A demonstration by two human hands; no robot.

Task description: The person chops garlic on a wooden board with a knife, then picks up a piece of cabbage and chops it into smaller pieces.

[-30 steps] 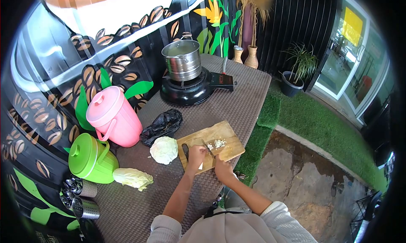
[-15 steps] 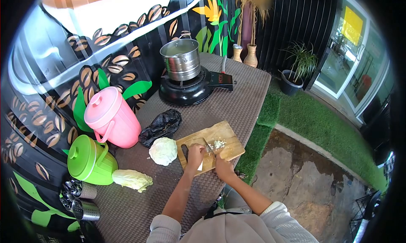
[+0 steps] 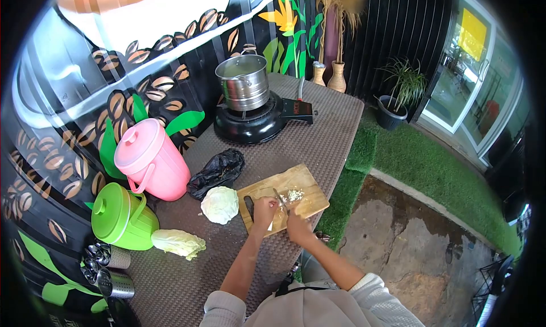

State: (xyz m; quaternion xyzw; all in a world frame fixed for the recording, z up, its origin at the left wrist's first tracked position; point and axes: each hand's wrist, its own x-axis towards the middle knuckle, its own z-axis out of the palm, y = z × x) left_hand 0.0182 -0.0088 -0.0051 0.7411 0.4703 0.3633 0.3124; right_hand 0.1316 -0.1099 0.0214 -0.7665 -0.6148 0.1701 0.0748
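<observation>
The knife (image 3: 279,198) lay slanted over the middle of the board (image 3: 298,178), its tip just beside a small heap of pale chopped bits (image 3: 294,195). The right hand (image 3: 297,227) sat at the board's near edge, fingers clenched around the knife's handle. The left hand (image 3: 264,208) rested on the board just left of the blade, fingers curled down against the wood; I could not tell whether they gripped anything beneath them.

Just left of the board, nearly touching it, sat a round cabbage (image 3: 220,205). Behind that, off the board's far left corner, lay a crumpled black bag (image 3: 216,169). Further left of the board stood a pink jug (image 3: 151,159), and nearer than it a green jug (image 3: 122,216), both lidded. A loose cabbage piece (image 3: 178,242) lay well left of the board, just beside the green jug. Steel cups (image 3: 108,269) stood beyond that, at the near left. Well behind the board a steel pot (image 3: 244,81) sat on a black stove (image 3: 250,123). All stood on a brown table (image 3: 324,136).
</observation>
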